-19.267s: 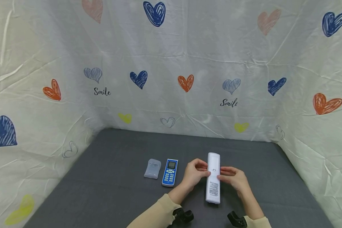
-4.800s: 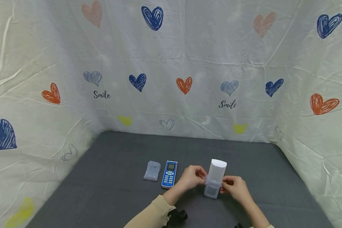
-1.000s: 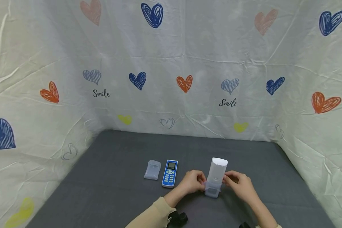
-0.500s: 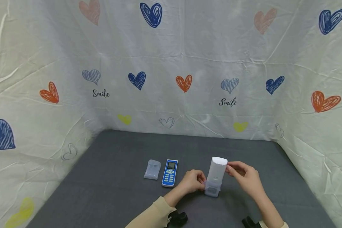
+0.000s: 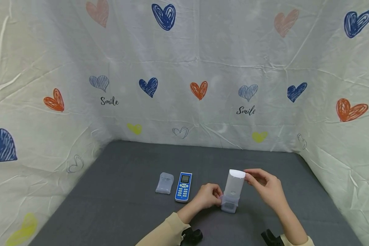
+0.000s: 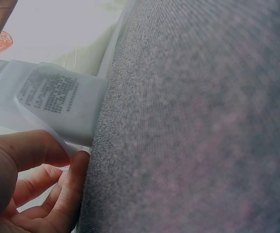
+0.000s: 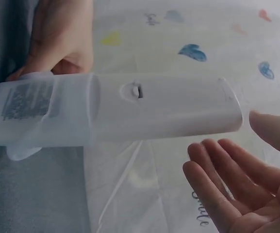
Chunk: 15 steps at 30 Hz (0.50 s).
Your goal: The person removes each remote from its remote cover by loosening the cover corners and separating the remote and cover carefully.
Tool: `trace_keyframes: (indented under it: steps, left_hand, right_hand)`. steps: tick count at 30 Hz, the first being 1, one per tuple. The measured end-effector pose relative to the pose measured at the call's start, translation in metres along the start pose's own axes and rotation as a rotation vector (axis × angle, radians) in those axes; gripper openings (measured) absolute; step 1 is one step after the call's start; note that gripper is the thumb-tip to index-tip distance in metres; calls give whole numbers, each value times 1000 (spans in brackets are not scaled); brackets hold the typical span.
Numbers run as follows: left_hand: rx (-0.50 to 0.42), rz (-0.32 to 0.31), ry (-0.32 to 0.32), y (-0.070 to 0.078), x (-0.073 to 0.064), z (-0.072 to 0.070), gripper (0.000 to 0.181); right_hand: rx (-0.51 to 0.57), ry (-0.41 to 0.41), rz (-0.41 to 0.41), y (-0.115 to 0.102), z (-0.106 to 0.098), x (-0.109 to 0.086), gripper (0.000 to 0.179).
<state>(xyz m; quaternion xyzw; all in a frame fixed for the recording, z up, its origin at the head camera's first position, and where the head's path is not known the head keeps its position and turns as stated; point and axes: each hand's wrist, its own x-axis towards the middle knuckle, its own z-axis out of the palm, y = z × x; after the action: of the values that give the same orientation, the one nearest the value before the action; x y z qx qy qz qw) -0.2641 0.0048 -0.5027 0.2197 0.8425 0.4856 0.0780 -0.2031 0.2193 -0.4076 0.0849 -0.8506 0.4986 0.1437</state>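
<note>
A white remote control (image 5: 234, 182) stands upright on the dark table, tilted slightly, its lower end inside a translucent soft cover (image 5: 229, 204). The cover's upper edge is folded outward; printing shows through it in the left wrist view. My left hand (image 5: 208, 195) pinches a flap of the cover (image 6: 52, 97) between thumb and fingers, low on the left side. My right hand (image 5: 269, 188) is beside the remote's top end. In the right wrist view, its thumb and extended fingers (image 7: 227, 179) are spread, with a small gap to the white remote (image 7: 169, 107).
A blue remote (image 5: 183, 187) with a small screen lies left of my left hand. Another translucent cover (image 5: 164, 183) lies farther left. A pale cloth with printed hearts (image 5: 199, 90) encloses the dark grey table (image 5: 135, 212) at the back and sides.
Earlier both hands held the white remote lying back-up; later it stands in the cover. Within the last second my right hand rose from the cover's edge to the remote's top; the left stayed.
</note>
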Motion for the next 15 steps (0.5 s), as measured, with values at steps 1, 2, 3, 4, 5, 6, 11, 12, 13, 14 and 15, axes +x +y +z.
trace_keyframes:
  steps: [1, 2, 3, 4, 5, 6, 11, 12, 13, 14, 15]
  left_hand:
    - [-2, 0, -1, 0, 0, 0, 18]
    - [-2, -2, -2, 1, 0, 0, 18]
    - [-4, -2, -3, 1, -1, 0, 18]
    - [-3, -4, -4, 1, -1, 0, 18]
    - [-4, -6, -5, 1, -1, 0, 18]
    - [-5, -9, -8, 1, -1, 0, 17]
    - [-9, -18, -17, 1, -1, 0, 16]
    - [-11, -20, -18, 1, -1, 0, 16]
    - [-13, -19, -18, 1, -1, 0, 16]
    - [-17, -22, -19, 1, -1, 0, 16]
    - [-18, -20, -18, 1, -1, 0, 16]
  right_hand:
    - [-9, -1, 0, -1, 0, 0, 27]
    - [-15, 0, 2, -2, 0, 1, 27]
    - [-21, 0, 3, -3, 0, 1, 27]
    - [-24, 1, 3, -4, 1, 1, 28]
    - [-21, 2, 1, -4, 1, 2, 28]
    - [-13, 1, -1, -5, 1, 2, 28]
    - [48, -22, -1, -5, 5, 3, 30]
    - [60, -29, 2, -5, 6, 3, 31]
    - [69, -35, 2, -5, 6, 3, 32]
    - [73, -41, 1, -5, 7, 3, 33]
    - [76, -46, -1, -4, 8, 3, 34]
